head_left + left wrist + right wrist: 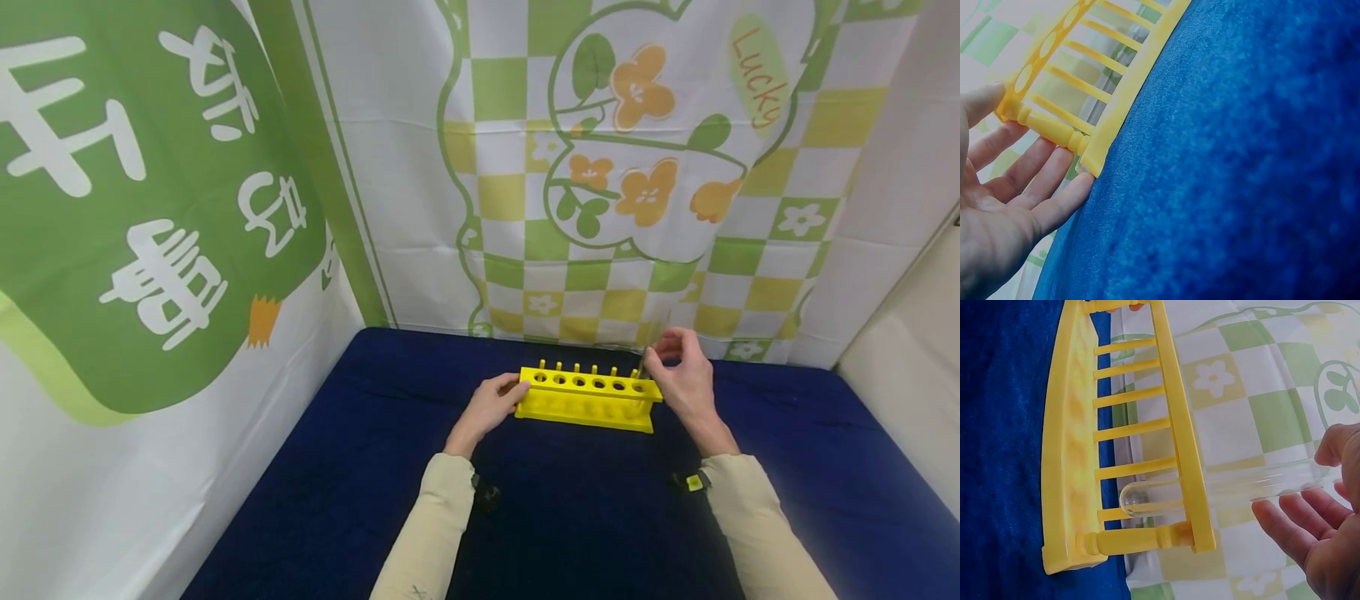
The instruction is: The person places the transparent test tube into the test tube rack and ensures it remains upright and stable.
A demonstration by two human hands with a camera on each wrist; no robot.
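A yellow test tube rack (585,408) stands on the blue cloth, with a row of round holes along its top bar and pegs behind. My left hand (489,407) holds its left end, thumb over the top bar and fingers against the end post (1050,128). With thumb and fingertips my right hand (686,379) pinches a clear glass test tube (1147,499) near its upper part. The tube passes through the rightmost hole, and its rounded bottom hangs between the top bar (1185,437) and the base (1072,456).
Dark blue cloth (360,492) covers the table. Behind it hangs a green-and-white patterned curtain (420,208), its lower edge close behind the rack. Another printed curtain (172,467) lines the left side, and a pale panel (911,417) borders the right.
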